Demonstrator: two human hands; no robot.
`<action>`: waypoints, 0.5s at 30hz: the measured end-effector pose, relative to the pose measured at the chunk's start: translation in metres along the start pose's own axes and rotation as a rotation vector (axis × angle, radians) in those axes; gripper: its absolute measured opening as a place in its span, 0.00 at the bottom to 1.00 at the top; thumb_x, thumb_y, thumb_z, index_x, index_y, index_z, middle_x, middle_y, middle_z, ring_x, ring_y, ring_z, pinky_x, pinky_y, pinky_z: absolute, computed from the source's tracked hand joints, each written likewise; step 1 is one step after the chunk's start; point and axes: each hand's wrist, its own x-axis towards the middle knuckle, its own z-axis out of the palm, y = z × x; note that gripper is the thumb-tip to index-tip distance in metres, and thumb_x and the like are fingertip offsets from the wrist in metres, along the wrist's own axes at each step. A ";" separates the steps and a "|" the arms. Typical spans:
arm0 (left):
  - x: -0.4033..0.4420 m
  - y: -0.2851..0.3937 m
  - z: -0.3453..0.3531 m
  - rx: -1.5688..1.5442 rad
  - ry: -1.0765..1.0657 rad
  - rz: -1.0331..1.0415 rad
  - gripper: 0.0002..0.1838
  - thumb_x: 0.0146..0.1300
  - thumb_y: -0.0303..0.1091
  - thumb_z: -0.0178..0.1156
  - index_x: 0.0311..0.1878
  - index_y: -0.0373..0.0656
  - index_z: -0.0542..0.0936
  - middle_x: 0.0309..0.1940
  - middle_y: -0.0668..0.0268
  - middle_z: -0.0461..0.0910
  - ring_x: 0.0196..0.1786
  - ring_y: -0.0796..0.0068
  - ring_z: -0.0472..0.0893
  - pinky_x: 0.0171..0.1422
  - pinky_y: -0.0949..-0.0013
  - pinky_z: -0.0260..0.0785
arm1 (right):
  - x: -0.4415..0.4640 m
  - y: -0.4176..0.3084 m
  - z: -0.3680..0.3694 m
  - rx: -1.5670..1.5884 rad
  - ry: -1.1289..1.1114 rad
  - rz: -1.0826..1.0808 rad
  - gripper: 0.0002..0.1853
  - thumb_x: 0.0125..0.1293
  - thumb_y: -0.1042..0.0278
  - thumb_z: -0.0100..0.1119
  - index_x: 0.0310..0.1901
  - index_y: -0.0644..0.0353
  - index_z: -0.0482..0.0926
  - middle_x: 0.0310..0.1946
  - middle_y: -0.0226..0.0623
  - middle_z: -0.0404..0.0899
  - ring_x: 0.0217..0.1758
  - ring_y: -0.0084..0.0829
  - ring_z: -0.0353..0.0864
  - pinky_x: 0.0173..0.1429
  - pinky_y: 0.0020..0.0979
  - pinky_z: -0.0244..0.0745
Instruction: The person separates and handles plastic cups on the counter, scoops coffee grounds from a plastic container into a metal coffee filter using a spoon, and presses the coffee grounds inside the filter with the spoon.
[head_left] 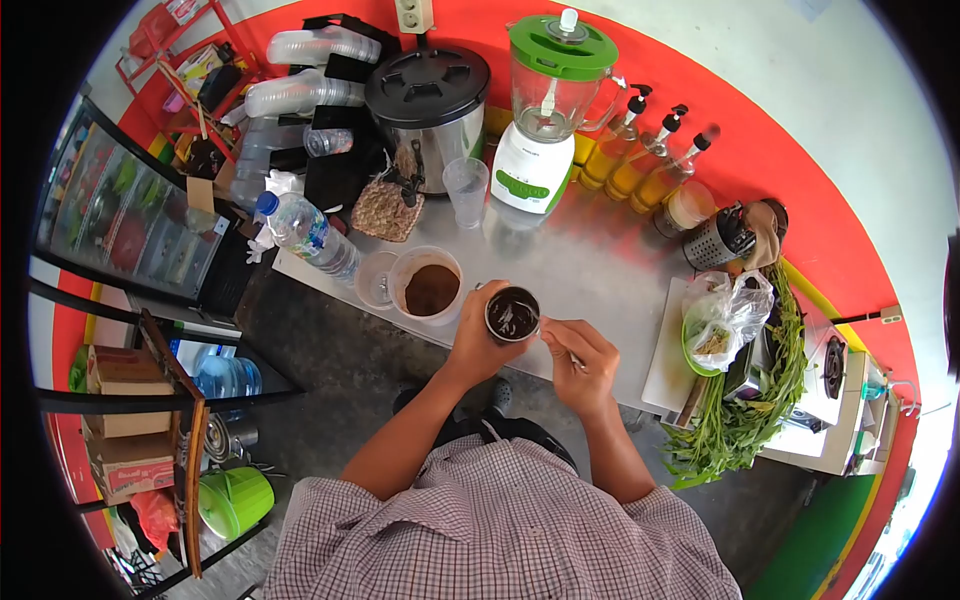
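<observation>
My left hand (478, 345) is wrapped around a small metal cup (512, 314) with dark liquid in it, held above the front edge of the steel table (610, 290). Just right of the cup, my right hand (582, 360) is closed on a thin handle or spoon at the cup's side; its far end is hidden. Left of the cup stands a clear tub of brown powder (432, 289), its lid off. A round clear lid (376, 280) lies beside the tub.
Behind stand a water bottle (308, 235), an empty plastic cup (466, 192), a green and white blender (545, 120), a steel container with a black lid (428, 95) and several pump bottles (640, 155). Leafy greens (735, 415) and a bagged green bowl (722, 320) lie right.
</observation>
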 end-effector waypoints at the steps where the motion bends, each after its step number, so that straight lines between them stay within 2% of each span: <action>1: 0.002 0.001 -0.001 0.026 0.032 0.006 0.48 0.52 0.31 0.87 0.74 0.39 0.70 0.62 0.52 0.80 0.65 0.48 0.80 0.71 0.51 0.73 | 0.000 -0.002 0.003 -0.015 -0.032 -0.028 0.09 0.67 0.82 0.76 0.48 0.64 0.91 0.43 0.43 0.92 0.41 0.40 0.94 0.43 0.35 0.90; 3: 0.008 0.001 -0.006 0.057 0.069 0.023 0.48 0.52 0.31 0.87 0.74 0.39 0.70 0.62 0.52 0.80 0.64 0.48 0.81 0.70 0.51 0.73 | -0.002 -0.007 0.009 -0.027 -0.059 -0.069 0.10 0.66 0.82 0.77 0.48 0.64 0.91 0.44 0.43 0.91 0.41 0.40 0.94 0.43 0.35 0.90; 7: 0.012 0.008 -0.013 -0.047 -0.022 -0.002 0.48 0.52 0.34 0.87 0.73 0.38 0.71 0.60 0.52 0.82 0.61 0.47 0.82 0.69 0.50 0.73 | -0.012 -0.013 0.007 0.010 -0.075 -0.160 0.09 0.67 0.82 0.75 0.47 0.64 0.91 0.44 0.43 0.91 0.42 0.42 0.94 0.45 0.37 0.91; 9: 0.014 0.014 -0.012 -0.024 -0.132 -0.069 0.47 0.52 0.37 0.87 0.73 0.39 0.71 0.62 0.51 0.82 0.62 0.46 0.81 0.70 0.51 0.73 | -0.009 -0.009 -0.004 -0.100 -0.065 -0.063 0.10 0.66 0.86 0.73 0.48 0.66 0.91 0.47 0.48 0.93 0.44 0.43 0.95 0.49 0.36 0.91; 10: 0.011 0.002 -0.007 0.038 -0.073 0.014 0.48 0.53 0.39 0.86 0.74 0.39 0.71 0.64 0.51 0.81 0.63 0.45 0.81 0.70 0.51 0.73 | -0.008 -0.007 -0.002 -0.100 -0.065 -0.066 0.10 0.66 0.86 0.73 0.48 0.66 0.91 0.47 0.48 0.93 0.44 0.43 0.95 0.49 0.36 0.91; 13: 0.012 -0.006 -0.007 0.118 -0.044 0.062 0.49 0.54 0.39 0.87 0.75 0.38 0.71 0.64 0.51 0.81 0.64 0.46 0.81 0.71 0.50 0.72 | -0.006 0.001 0.009 -0.033 0.010 -0.026 0.11 0.64 0.86 0.74 0.47 0.65 0.90 0.48 0.48 0.92 0.45 0.43 0.95 0.50 0.36 0.91; 15: 0.011 -0.010 -0.007 0.042 -0.035 0.025 0.49 0.54 0.40 0.87 0.75 0.38 0.70 0.64 0.50 0.80 0.64 0.46 0.80 0.72 0.50 0.72 | -0.012 -0.004 0.021 -0.131 -0.079 -0.252 0.11 0.62 0.85 0.75 0.46 0.65 0.89 0.49 0.47 0.92 0.46 0.44 0.95 0.50 0.37 0.92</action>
